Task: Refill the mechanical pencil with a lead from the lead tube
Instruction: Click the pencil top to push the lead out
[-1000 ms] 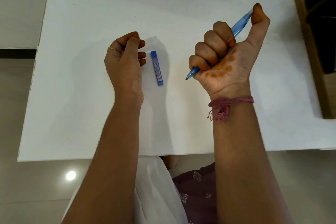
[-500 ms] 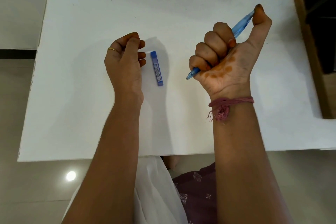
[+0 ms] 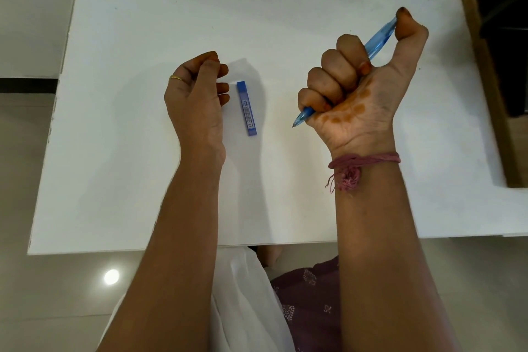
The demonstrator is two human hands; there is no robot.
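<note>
Within the right hand [image 3: 354, 88] we find the mechanical pencil [image 3: 377, 40], fist wrapped around its barrel, thumb on the top end, tip protruding below the grip. Left of that grip, the lead tube [image 3: 246, 108] lies flat on the worktop [image 3: 143, 180]. Just beyond it, our left hand [image 3: 197, 97] rests loosely curled, holding nothing we can see.

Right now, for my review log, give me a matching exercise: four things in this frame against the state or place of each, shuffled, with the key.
Things
1. mechanical pencil
2. lead tube
3. left hand
4. thread band

States
A. lying flat on the white table, untouched
B. tied round the right wrist
C. clenched in the right hand, thumb on its top end, tip pointing down
D. loosely curled beside the tube, not touching it

Pairs: 1-C, 2-A, 3-D, 4-B
</note>
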